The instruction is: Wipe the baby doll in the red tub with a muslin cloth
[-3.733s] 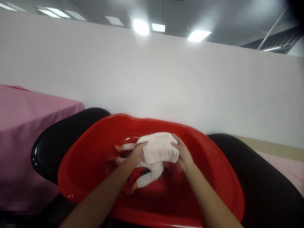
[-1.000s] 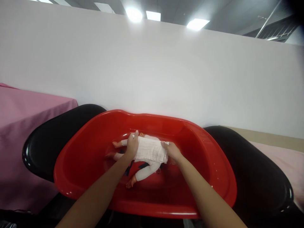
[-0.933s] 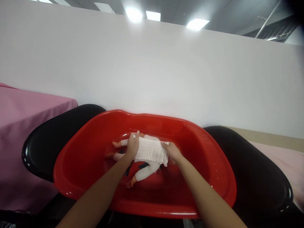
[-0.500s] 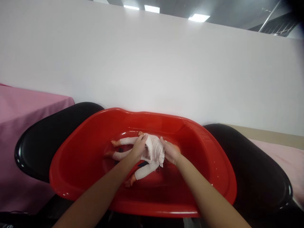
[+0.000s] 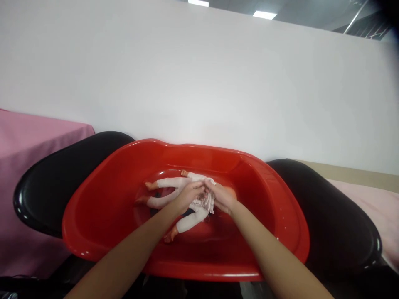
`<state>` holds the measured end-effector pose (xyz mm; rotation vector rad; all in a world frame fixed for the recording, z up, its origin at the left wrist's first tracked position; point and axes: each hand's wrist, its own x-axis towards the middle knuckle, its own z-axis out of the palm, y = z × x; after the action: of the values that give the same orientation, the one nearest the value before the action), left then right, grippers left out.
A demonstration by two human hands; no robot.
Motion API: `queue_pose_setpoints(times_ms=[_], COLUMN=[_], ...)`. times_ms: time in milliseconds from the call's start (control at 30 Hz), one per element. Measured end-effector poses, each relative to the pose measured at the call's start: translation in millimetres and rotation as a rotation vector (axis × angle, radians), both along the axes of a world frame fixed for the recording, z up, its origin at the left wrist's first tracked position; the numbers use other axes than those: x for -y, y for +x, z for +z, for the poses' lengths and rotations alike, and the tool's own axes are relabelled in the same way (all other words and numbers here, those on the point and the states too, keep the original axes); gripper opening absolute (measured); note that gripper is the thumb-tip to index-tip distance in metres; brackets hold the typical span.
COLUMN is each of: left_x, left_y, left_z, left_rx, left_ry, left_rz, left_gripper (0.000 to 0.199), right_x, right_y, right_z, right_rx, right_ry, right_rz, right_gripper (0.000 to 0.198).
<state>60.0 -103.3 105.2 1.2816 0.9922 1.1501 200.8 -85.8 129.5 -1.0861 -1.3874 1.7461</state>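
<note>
Red tub [image 5: 274,232] is seen centred in the head view, resting across 2 black glossy basins: left basin [image 5: 62,178] and right basin [image 5: 336,220]; both are partly covered by the tub's rim.

Doll [image 5: 174,194] is laid on the tub floor, lengthwise left to right; it is dressed in white, with bare orange-toned feet and hands showing at the limb ends; 1 leg is angled toward the camera, foot near the tub's front wall; the head end is hidden behind the hands, so its facing cannot be told.

White cloth [image 5: 208,200] is bunched into a small wad over the doll's torso, between the 2 hands; only a crumpled edge is visible.

Left hand [image 5: 190,194] is placed on the doll's midsection, fingers curled over the cloth; contact with both cloth and doll is seen. Right hand [image 5: 222,197] is pressed against the cloth from the right side, fingers closed onto it. Both hands are read as clenched on the cloth, fingertips meeting above the torso; how firmly it is held cannot be told.

Both forearms are extended from the bottom edge of the frame, over the tub's near rim, without visible contact with it.

Pink cloth-covered surface [image 5: 34,141] is seen to the left, behind the left basin; a paler pink surface [image 5: 374,203] is seen at far right; a white partition wall [image 5: 199,83] is directly behind the tub, touching or just beside its far rim.
</note>
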Motion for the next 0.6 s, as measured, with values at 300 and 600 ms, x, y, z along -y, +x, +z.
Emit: queue_pose_setpoints(times_ms=[300, 600], left_x=[-36.8, -44.8], left_y=[-19.6, -33.4], left_z=[-26.9, -72.6], left_rx=[-0.082, -0.582], left_ry=[0.131, 0.259], left_rz=[0.455, 0.282], left_gripper=[0.026, 0.034], right_x=[-7.2, -4.8], right_y=[3.3, 3.9], right_z=[-8.7, -30.6], right_rx=[0.171, 0.475], right_ry=[0.213, 0.905], right_rz=[-0.2, 0.152], right_gripper=[0.026, 0.042])
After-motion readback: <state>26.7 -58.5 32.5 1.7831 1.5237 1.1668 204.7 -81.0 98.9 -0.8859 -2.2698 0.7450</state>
